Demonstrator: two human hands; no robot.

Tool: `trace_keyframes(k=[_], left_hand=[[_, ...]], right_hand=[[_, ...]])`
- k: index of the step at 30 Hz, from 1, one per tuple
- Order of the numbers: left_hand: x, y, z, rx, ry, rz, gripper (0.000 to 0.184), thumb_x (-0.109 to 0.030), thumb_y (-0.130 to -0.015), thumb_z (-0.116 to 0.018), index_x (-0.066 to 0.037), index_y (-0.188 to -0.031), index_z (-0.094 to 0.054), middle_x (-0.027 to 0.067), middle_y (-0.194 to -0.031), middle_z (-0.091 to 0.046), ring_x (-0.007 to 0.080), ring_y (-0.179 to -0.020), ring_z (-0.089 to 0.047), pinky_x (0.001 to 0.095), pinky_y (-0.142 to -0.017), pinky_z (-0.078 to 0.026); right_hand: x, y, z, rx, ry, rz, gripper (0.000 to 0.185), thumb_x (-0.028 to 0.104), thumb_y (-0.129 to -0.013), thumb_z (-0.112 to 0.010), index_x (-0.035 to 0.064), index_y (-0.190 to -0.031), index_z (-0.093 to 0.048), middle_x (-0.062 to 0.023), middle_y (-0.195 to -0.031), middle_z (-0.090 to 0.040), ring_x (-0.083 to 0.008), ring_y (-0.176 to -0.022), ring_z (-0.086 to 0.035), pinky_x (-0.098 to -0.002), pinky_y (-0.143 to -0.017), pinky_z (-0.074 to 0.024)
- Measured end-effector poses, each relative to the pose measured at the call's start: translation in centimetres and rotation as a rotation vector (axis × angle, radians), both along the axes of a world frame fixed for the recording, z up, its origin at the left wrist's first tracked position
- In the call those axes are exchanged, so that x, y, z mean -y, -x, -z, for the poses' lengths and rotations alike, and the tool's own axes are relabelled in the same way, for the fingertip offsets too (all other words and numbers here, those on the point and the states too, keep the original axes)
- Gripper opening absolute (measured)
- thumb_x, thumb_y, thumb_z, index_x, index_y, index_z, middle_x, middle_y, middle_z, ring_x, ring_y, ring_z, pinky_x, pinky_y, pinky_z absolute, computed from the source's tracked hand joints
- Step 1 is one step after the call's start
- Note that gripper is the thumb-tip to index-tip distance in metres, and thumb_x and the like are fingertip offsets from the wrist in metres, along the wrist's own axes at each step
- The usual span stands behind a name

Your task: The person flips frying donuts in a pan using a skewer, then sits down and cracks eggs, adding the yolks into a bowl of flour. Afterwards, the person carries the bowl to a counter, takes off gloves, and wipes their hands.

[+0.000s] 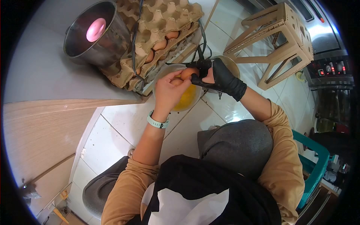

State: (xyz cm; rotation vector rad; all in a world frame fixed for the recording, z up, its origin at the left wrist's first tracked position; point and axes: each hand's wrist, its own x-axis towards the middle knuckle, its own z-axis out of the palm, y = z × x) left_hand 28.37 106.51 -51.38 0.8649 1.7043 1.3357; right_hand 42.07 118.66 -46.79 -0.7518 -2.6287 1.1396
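Note:
My bare left hand (169,88), with a pale watch band on its wrist, has its fingers closed round a brown egg (177,81). Another brown egg (189,73) is between the fingertips of both hands. My right hand (221,78) wears a torn black glove, its fingers bent at that second egg; skin shows through the tear. Under my hands is a translucent bowl (195,98) holding yellow liquid egg (185,100). Behind my right hand, partly hidden, stands a round metal container (231,65).
Stacked cardboard egg trays (165,17) with brown eggs, a dark cable over them, stand beyond the bowl. Left of them is a metal pot (101,47) with a pink object. A beige stool (273,41), a teal stool (317,150) and an oven (328,69) are at the right.

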Motion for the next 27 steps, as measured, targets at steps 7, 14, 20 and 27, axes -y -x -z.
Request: trace_keyframes(k=[7,14,20,27], left_hand=[[0.0,-0.4,-0.3,0.052,-0.002,-0.018,0.036,-0.014,-0.071,-0.071,0.004,-0.101,-0.063,0.0061,-0.078,-0.067,0.0074,-0.07,-0.061,0.0219,-0.067,-0.048],[-0.1,-0.2,0.5,0.175,0.009,-0.02,0.037,-0.015,-0.072,-0.071,0.004,-0.103,-0.062,0.0038,-0.073,-0.066,0.0044,-0.061,-0.056,0.0191,-0.057,-0.045],[0.0,-0.5,0.2,0.245,0.009,-0.038,0.034,-0.009,-0.077,-0.066,0.006,-0.107,-0.058,0.0007,-0.071,-0.061,0.003,-0.052,-0.048,0.0166,-0.047,-0.036],[0.2,-0.4,0.7,0.352,-0.004,-0.079,0.037,-0.013,-0.077,-0.07,0.005,-0.107,-0.058,0.0018,-0.073,-0.061,0.0047,-0.052,-0.05,0.017,-0.044,-0.035]], right_hand=[[-0.4,-0.2,2.0,-0.051,0.011,0.03,0.045,0.041,-0.071,-0.065,0.0027,-0.095,-0.065,-0.0234,-0.072,-0.059,-0.0374,-0.065,-0.057,-0.0349,-0.059,-0.0473],[-1.0,-0.2,2.5,0.091,0.197,0.039,0.049,0.032,-0.074,-0.07,-0.0035,-0.107,-0.059,-0.0148,-0.092,-0.066,-0.0128,-0.078,-0.058,-0.0259,-0.075,-0.0451],[-1.4,-0.3,3.4,0.166,0.17,0.064,0.05,0.034,-0.074,-0.069,-0.0018,-0.107,-0.059,-0.0138,-0.094,-0.066,-0.0145,-0.079,-0.06,-0.0272,-0.076,-0.0453],[-1.0,0.0,1.8,0.192,0.122,0.047,0.048,0.035,-0.073,-0.068,-0.0011,-0.104,-0.061,-0.0154,-0.087,-0.066,-0.0149,-0.072,-0.058,-0.0293,-0.073,-0.0453]])
